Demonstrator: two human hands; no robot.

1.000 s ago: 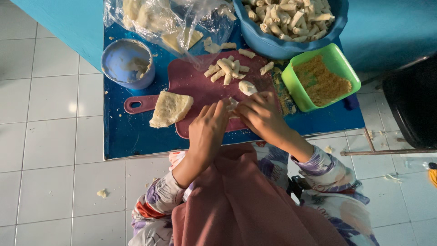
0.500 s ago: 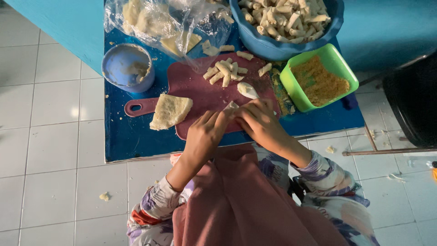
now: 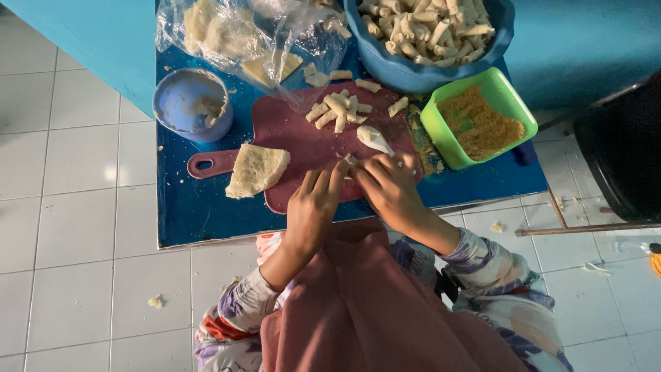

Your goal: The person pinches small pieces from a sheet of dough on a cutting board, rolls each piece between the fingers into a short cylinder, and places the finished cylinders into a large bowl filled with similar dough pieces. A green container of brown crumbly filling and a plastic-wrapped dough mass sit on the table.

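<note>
Right in the middle of the frame, a small pale roll (image 3: 352, 161) is pinched between both hands at the lower edge of the dark red cutting board (image 3: 303, 138). The left hand (image 3: 313, 203) is laid with fingers stretched forward and pressed close together onto the roll, and the right hand (image 3: 389, 186) is curled over it from the other side, fingertips closed on the far end. It looks like it's held from both ends so the wrap stays tight, though most of the roll is hidden under the fingers.

A flat, folded wrapper sheet (image 3: 256, 169) is parked at the left of the board, near the left hand and apart from the roll. A little heap of finished rolls (image 3: 337, 110) is piled at the top of the board, out of the way of the working spot. A pale spoon-like thing (image 3: 374, 138) is left just above the right hand.

The big blue bowl (image 3: 420, 72) at the top of the frame is heaped with more rolls. The green tub (image 3: 441, 131) of orange crumbs is set just right of the board. A small blue bowl (image 3: 206, 131) with pale paste is kept at upper left, and a clear plastic bag (image 3: 241, 34) of wrappers is spread above the board. Everything is carried by a blue surface (image 3: 200, 213) over a white tiled floor (image 3: 76, 207).
</note>
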